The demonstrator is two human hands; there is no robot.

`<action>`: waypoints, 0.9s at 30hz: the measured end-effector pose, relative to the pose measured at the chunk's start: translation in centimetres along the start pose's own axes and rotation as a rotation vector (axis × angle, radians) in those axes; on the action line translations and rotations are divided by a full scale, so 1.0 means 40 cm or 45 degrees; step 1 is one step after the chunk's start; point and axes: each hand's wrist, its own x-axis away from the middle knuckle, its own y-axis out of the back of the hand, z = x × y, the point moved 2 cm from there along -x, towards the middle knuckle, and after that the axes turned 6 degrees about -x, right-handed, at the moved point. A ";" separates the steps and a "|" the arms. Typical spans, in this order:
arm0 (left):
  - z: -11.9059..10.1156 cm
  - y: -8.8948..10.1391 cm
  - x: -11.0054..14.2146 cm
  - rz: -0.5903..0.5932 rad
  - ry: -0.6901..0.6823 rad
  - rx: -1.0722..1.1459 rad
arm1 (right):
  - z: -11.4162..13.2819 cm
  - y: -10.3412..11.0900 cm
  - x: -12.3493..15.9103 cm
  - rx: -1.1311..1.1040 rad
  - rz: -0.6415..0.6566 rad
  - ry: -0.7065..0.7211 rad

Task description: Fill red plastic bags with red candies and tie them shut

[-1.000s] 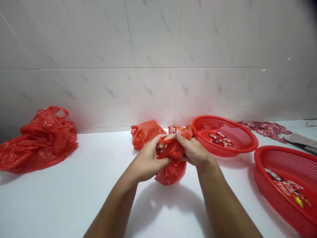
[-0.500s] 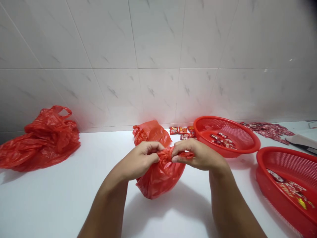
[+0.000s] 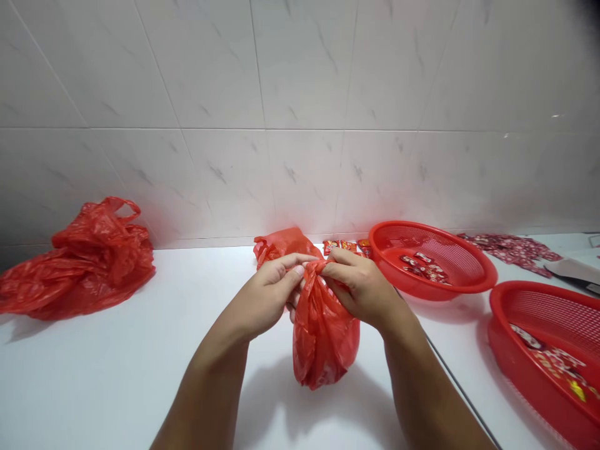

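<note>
Wall tiles, pale and streaked, stand behind a white table. Largest on it is the left bag, red, crumpled, 1 handle loop sticking up, well apart from the hands.

At the right are 2 red baskets: the near basket, cut off by the picture's edge, and the far basket by the wall. Each has wrapped packets lying in its bottom, so not everything is bagged. Right of the far basket, a pile of reddish packets lies along the wall.

The held bag, red and rounded with contents that cannot be made out, hangs below the hands at the table's middle; whether its base touches the table is unclear. Its mouth is gathered into a narrow neck, so the closing looks well under way. Whether a knot sits under the fingers cannot be told, nor how much is left. The rear bag lies behind it, partly hidden.

The left hand pinches the neck from 1 side, thumb near forefinger; the right hand grips it from the other, fingers curled.

Smallest are a few red sachets near the wall, left of the far basket.
</note>
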 end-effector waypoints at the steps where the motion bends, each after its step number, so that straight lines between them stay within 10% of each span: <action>1: -0.002 -0.001 0.000 0.012 -0.005 -0.028 | 0.004 0.001 -0.001 0.007 0.008 0.000; 11: -0.005 -0.004 0.004 -0.080 -0.127 0.069 | 0.006 -0.002 -0.006 -0.115 -0.072 0.027; 27: -0.012 0.024 0.006 -0.161 -0.086 -0.053 | 0.003 0.030 0.013 -0.597 0.244 -0.285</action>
